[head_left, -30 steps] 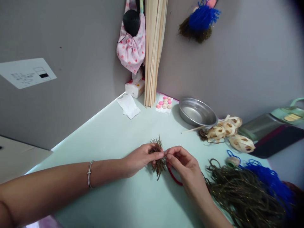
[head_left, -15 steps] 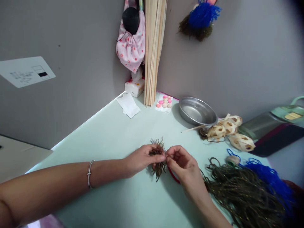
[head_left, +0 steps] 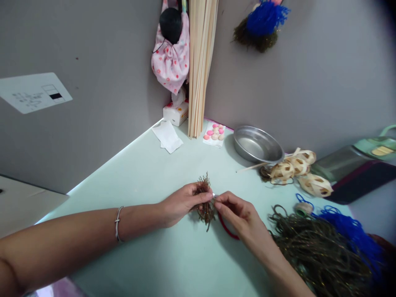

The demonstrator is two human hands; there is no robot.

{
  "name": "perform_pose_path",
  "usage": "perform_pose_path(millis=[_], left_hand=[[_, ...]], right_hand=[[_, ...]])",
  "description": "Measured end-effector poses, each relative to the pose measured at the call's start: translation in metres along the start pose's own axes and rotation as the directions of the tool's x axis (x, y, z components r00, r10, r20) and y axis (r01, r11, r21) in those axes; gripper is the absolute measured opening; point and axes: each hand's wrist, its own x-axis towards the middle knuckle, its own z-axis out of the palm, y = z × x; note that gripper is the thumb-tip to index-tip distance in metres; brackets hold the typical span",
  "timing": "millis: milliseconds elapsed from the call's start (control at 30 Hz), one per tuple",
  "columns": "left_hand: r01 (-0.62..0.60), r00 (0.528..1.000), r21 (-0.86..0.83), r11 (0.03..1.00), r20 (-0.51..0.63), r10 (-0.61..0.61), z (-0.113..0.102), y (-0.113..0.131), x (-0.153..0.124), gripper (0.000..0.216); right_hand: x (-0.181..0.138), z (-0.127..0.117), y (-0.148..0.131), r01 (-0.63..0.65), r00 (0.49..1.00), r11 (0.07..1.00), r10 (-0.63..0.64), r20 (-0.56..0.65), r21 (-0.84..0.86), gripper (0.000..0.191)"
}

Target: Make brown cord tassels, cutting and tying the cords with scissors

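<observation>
The table [head_left: 139,173] is pale green and the walls [head_left: 108,45] are grey. In the middle of the frame, the little bunch of yarn [head_left: 206,214] is brown, and the loop [head_left: 227,230] beside it is dark red. The bracelet [head_left: 117,222] is silver, like the bowl [head_left: 255,146]. Near the top, the bag [head_left: 170,68] is light pink with red spots. The sticks [head_left: 198,74] are pale tan. The small round bits [head_left: 210,133] are pink and cream. At the upper right, the tassel [head_left: 262,18] is bright blue and brown. At the lower right, the yarn pile [head_left: 315,255] is dark greenish brown with gold sparkles.
</observation>
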Motion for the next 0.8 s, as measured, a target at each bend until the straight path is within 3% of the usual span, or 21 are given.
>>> perform_pose_path(millis=[133,300,400,600,700,800], left_hand=[[-0.029,1.0,0.02,0.999,-0.003,0.029,0.0002,0.0005,-0.0002,0.031],[-0.038,0.999,0.059,0.998,0.011,0.037,-0.0019,-0.0023,0.0009,0.034],[-0.061,0.998,0.129,0.99,0.024,0.058,-0.0032,-0.003,0.0018,0.038],[-0.035,0.974,0.274,0.961,0.223,-0.028,-0.0016,-0.0014,-0.0003,0.039],[-0.035,0.985,0.217,0.975,0.172,-0.003,-0.0012,-0.0007,-0.0014,0.032],[-0.05,0.997,0.12,0.992,0.066,0.042,-0.0011,0.0005,-0.0011,0.03]], right_hand=[[-0.0007,-0.0049,-0.0031,-0.002,1.0,1.0,0.001,-0.019,-0.028,0.027],[0.0006,-0.0013,0.002,0.03,0.998,0.997,-0.026,0.051,-0.075,0.023],[0.0013,-0.0003,0.0052,0.028,0.999,0.999,-0.029,-0.033,-0.037,0.024],[-0.0025,-0.0004,-0.0032,-0.126,0.992,0.972,0.129,0.0,0.199,0.034],[-0.0033,-0.0006,-0.0045,-0.085,0.989,0.952,0.116,-0.088,0.295,0.033],[-0.0026,-0.0006,-0.0027,-0.025,0.986,0.983,0.055,-0.16,0.184,0.032]])
